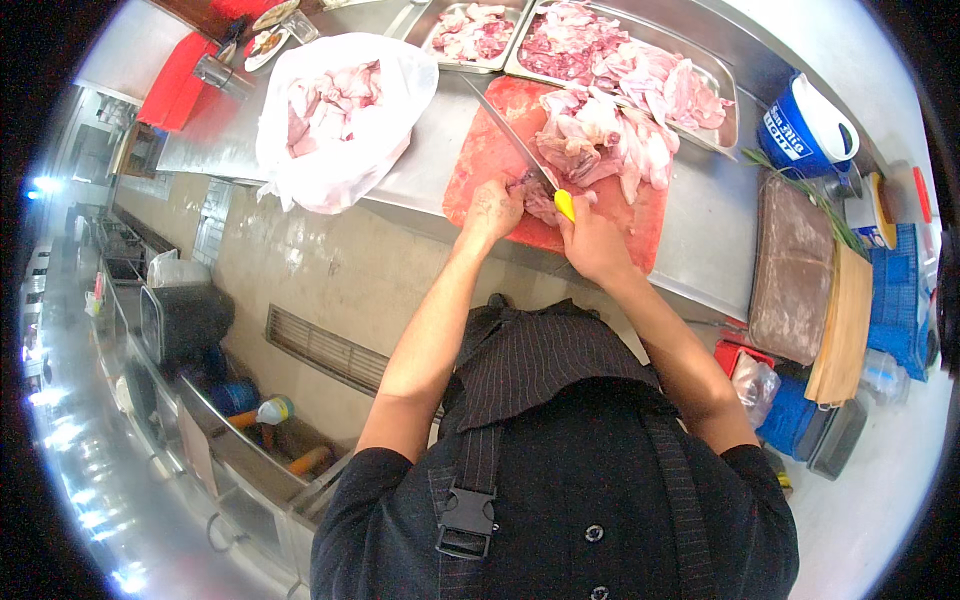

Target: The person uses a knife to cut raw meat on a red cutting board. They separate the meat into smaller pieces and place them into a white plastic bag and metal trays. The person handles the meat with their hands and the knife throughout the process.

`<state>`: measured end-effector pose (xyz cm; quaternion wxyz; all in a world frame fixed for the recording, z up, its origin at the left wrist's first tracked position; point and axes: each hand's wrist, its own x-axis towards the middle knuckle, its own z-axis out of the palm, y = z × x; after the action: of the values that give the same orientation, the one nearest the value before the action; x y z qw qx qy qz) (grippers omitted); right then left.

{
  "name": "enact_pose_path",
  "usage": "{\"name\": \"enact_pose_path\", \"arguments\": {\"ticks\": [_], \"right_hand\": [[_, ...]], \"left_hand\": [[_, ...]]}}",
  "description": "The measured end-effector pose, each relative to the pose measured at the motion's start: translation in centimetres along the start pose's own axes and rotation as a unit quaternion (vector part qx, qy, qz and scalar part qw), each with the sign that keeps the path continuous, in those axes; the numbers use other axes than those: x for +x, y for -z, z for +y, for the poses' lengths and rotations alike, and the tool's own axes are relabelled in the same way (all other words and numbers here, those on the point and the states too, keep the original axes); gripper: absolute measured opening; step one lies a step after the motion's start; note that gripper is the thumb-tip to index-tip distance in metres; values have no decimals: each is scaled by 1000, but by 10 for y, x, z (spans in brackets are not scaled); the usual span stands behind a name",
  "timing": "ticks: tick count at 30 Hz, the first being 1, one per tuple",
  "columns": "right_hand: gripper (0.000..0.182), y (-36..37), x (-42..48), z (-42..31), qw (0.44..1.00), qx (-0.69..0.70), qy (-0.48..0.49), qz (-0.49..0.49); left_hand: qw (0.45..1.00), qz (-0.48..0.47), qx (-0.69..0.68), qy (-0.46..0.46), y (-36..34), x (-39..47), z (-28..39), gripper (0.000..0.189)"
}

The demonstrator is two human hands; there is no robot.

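My right hand is closed around the yellow handle of a long knife, whose blade points away to the upper left. Under the blade lies a piece of raw poultry, and my left hand grips its left side. Both hands are over the front part of a red cutting board, which is stained and worn. A heap of raw, skin-on poultry pieces lies on the board just beyond the knife. My fingers hide part of the piece being held.
Behind the board stand steel trays of raw meat, one small and one large. A white plastic bag holding raw poultry sits left. At right are a blue bucket, a brown board and a wooden board.
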<state>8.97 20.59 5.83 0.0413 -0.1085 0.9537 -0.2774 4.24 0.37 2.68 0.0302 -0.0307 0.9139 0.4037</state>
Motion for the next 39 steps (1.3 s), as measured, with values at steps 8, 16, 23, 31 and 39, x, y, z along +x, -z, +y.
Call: {"name": "enact_pose_path", "arguments": {"ticks": [8, 16, 23, 31, 39], "right_hand": [[34, 24, -2, -42, 985, 74, 70, 137], [34, 4, 13, -27, 997, 11, -54, -52], [35, 31, 8, -56, 998, 51, -3, 38], [32, 9, 13, -20, 997, 18, -64, -27], [38, 21, 1, -54, 993, 81, 46, 68]], "left_hand": [[997, 60, -51, 6, -1, -11, 7, 25], [994, 96, -40, -24, -7, -9, -2, 25], [997, 62, -48, -3, -4, -13, -1, 24], [996, 74, 50, 13, 12, -27, 6, 23], [996, 92, -6, -5, 14, -30, -17, 19]]}}
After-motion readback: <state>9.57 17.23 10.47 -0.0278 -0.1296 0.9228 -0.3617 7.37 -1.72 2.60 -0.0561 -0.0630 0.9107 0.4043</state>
